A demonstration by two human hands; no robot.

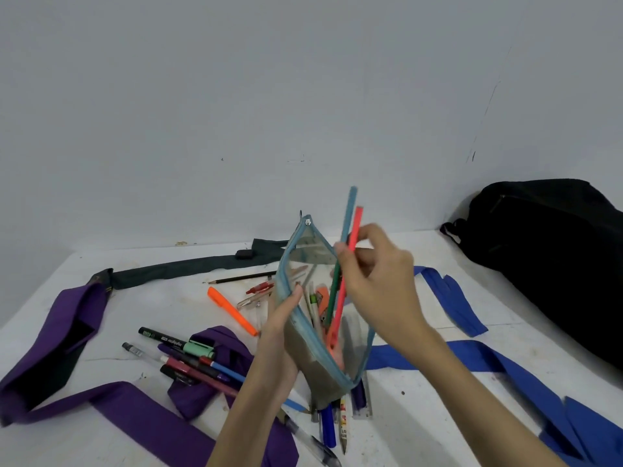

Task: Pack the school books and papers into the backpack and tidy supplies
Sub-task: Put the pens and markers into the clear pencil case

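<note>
I am seeing the black backpack [553,261] lying at 3 o'clock against the wall, table edge open at 9. Purple strap [111,396] and pens [188,358] are crowding 8 o'clock. Left hand [279,335] is gripping the clear pouch [317,318]; right hand [381,281] is pinching pencils [350,230] into it.

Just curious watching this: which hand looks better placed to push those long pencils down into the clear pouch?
The right hand: it already pinches the pencils over the pouch, which the left hand holds.

Pens [188,357] + purple strap [101,399] crowding table [421,416] left; front-right bare.
</note>
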